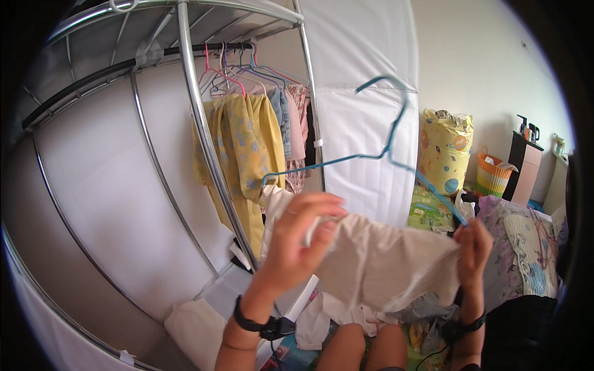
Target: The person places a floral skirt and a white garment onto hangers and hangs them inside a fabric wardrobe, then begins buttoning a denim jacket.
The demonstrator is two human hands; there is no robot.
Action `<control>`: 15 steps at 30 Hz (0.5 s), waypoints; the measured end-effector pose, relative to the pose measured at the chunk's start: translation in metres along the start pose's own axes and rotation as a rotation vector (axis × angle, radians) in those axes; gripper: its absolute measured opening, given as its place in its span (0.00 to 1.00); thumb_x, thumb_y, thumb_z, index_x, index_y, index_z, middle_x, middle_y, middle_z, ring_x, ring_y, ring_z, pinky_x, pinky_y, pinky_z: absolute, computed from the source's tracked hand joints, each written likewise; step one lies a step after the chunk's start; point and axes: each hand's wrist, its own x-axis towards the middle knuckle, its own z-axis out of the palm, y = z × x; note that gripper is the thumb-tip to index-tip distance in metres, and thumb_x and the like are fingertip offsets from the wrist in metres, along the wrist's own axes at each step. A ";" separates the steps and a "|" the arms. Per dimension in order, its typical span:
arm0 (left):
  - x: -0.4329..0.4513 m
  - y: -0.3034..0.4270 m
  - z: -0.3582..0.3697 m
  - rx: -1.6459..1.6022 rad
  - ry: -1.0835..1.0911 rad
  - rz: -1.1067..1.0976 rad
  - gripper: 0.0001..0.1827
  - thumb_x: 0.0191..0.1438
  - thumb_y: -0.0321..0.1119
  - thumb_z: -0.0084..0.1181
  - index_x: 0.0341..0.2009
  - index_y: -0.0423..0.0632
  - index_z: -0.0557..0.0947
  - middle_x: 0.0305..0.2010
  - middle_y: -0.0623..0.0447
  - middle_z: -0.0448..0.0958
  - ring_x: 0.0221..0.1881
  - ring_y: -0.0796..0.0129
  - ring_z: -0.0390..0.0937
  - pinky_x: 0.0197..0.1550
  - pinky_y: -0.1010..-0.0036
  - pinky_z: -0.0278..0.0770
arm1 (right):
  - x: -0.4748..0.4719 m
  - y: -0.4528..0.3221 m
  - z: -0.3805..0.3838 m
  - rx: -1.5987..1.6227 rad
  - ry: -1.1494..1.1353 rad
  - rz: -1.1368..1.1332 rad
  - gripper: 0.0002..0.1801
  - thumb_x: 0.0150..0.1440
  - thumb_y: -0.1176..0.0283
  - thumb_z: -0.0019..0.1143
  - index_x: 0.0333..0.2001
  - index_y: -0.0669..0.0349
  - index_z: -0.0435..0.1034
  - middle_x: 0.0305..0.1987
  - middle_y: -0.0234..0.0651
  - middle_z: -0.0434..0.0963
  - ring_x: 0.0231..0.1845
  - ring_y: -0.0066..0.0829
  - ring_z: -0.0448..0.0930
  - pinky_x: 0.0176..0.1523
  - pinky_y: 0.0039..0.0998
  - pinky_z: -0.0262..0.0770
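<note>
A blue wire hanger is held up before me, its hook at the top. A cream-coloured garment with a gathered edge hangs from it, one corner hooked over the hanger's left end. At the right, my right hand pinches the hanger's lower right end together with the garment's other corner. My left hand is in front of the garment's gathered edge, thumb and fingers apart and slightly blurred. Whether those fingers touch the cloth is not clear. Black bands are strapped around both wrists.
A metal-framed wardrobe stands at left, with yellow trousers and other clothes on its black rail. Several clothes lie near my knees. Farther right are a yellow patterned bag, a striped basket and a flowered cover.
</note>
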 end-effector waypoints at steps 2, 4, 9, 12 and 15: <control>0.008 -0.002 -0.032 0.063 0.088 -0.046 0.17 0.68 0.31 0.57 0.59 0.41 0.80 0.63 0.43 0.78 0.65 0.53 0.76 0.68 0.63 0.72 | 0.034 0.005 -0.022 0.132 0.072 -0.031 0.10 0.72 0.73 0.51 0.36 0.66 0.70 0.29 0.32 0.71 0.30 0.25 0.71 0.34 0.28 0.64; 0.015 -0.002 -0.051 -0.033 0.103 -0.076 0.21 0.66 0.31 0.57 0.63 0.42 0.78 0.67 0.42 0.75 0.69 0.51 0.73 0.71 0.60 0.70 | 0.068 0.004 -0.041 0.200 0.101 -0.086 0.13 0.75 0.72 0.49 0.36 0.66 0.70 0.29 0.29 0.71 0.30 0.20 0.69 0.34 0.24 0.63; 0.045 -0.001 -0.067 0.300 0.084 0.080 0.29 0.65 0.32 0.59 0.69 0.42 0.73 0.74 0.41 0.68 0.76 0.46 0.64 0.77 0.53 0.59 | 0.153 -0.020 -0.028 0.144 0.141 -0.280 0.14 0.75 0.71 0.49 0.35 0.67 0.70 0.31 0.27 0.72 0.34 0.16 0.69 0.39 0.22 0.64; 0.063 -0.008 -0.065 0.590 0.106 0.119 0.30 0.65 0.34 0.59 0.70 0.42 0.73 0.77 0.40 0.65 0.80 0.45 0.58 0.81 0.53 0.53 | 0.198 -0.052 0.014 0.239 0.094 -0.378 0.13 0.74 0.71 0.52 0.38 0.69 0.73 0.31 0.29 0.74 0.35 0.16 0.70 0.41 0.22 0.67; 0.069 -0.028 -0.065 0.793 0.112 0.144 0.31 0.66 0.34 0.59 0.73 0.44 0.71 0.80 0.41 0.62 0.83 0.43 0.54 0.82 0.53 0.50 | 0.222 -0.083 0.064 0.188 0.234 -0.481 0.11 0.72 0.72 0.54 0.40 0.69 0.77 0.29 0.34 0.78 0.34 0.19 0.74 0.41 0.25 0.72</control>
